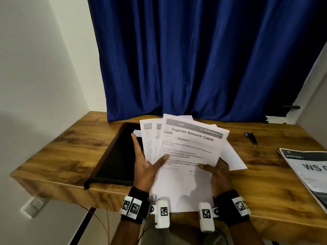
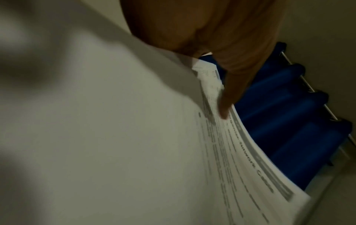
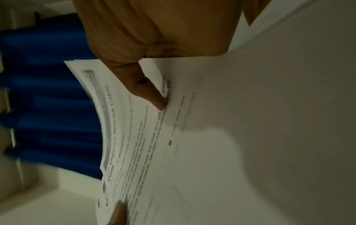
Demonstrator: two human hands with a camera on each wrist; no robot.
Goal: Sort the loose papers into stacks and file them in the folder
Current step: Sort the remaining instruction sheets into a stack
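Both hands hold one fan of printed sheets (image 1: 187,145) above the wooden desk (image 1: 58,152). Right hand (image 1: 220,175) pinches the fan's near right corner, thumb on top of the front page, fingers behind. Left hand (image 1: 143,161) has straight, spread fingers against the fan's left edge, thumb lying across the front page; it steadies, no curl around the paper. Front sheet is headed "Organize Network Cable Coils"; at least two more sheets splay out behind it to the left. Long axis runs away from the person, headings at the far end, tops tilted slightly right, pages raised off the desk. White sheets (image 1: 182,190) lie flat on the desk under the hands. Black folder (image 1: 113,161) lies flat just left of the fan, beside the left hand. Newspaper (image 1: 307,172) sits at the desk's right edge; blue pen (image 1: 251,137) further back. Blue curtain (image 1: 203,59) hangs behind.
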